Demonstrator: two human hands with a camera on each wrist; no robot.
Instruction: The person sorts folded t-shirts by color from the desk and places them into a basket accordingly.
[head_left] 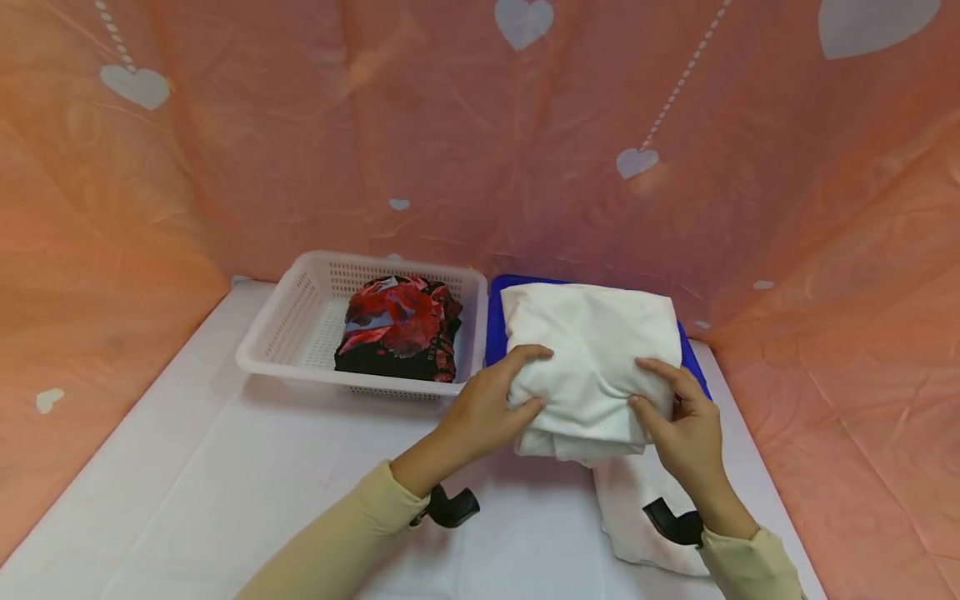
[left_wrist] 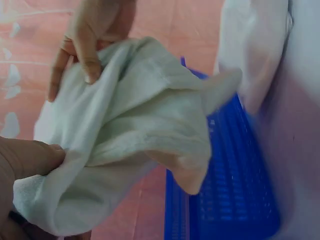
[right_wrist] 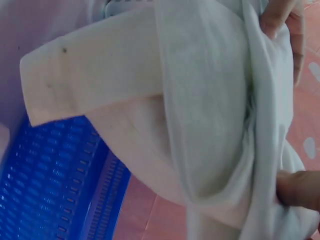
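Note:
Both hands hold a folded white garment up over the blue basket, hiding most of that basket in the head view. My left hand grips its left side, thumb on the near face. The right hand pinches the opposite side, with thumb and fingers spread along it. In the left wrist view the cloth shows its layered underside, with a loose corner hanging down. A flat flap of the garment sticks out above the basket's slotted wall in the right wrist view.
Left of the blue basket stands a white plastic basket holding a folded black garment with red floral print. Another white cloth lies on the white table beneath the right forearm. An orange curtain with hearts hangs behind and beside the table.

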